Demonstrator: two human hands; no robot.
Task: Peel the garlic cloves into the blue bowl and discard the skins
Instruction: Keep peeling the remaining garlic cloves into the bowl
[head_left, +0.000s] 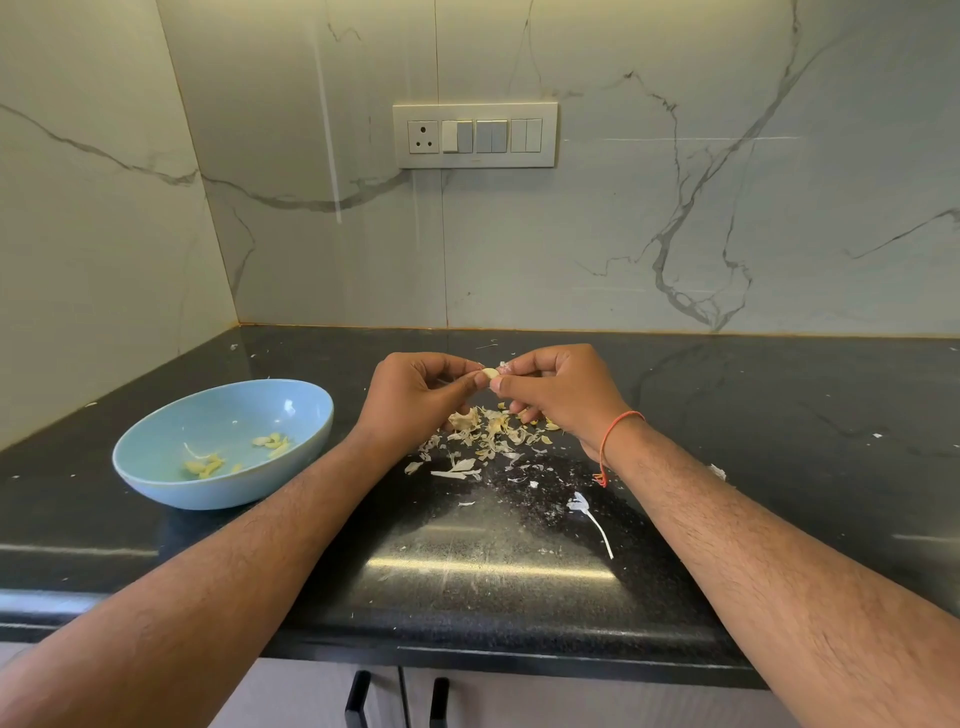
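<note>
Above the black counter (753, 415), both hands meet in mid-air and share one garlic clove (490, 373). The left hand (415, 395) pinches the clove between thumb and forefinger from the left side, its other fingers curled in toward the palm. The right hand (561, 395) pinches it from the right, thumb underneath and forefinger on top, with a small flake of skin (503, 365) sticking up just at its fingertips. The clove looks pale and mostly bare where it shows between the fingers. Directly below the hands lies a loose pile of skins (488, 431), papery and yellowish-white, spread across the counter, with a few more scraps and a long thin white stalk (592, 514) nearer the counter's front edge. Well to the left of the hands sits the blue bowl (156, 467), upright on the counter, holding two small clusters of peeled cloves (272, 441) on its floor. An orange thread (618, 431) circles the right wrist. On the marble wall behind, a switch plate (475, 135) is mounted above the counter.
</note>
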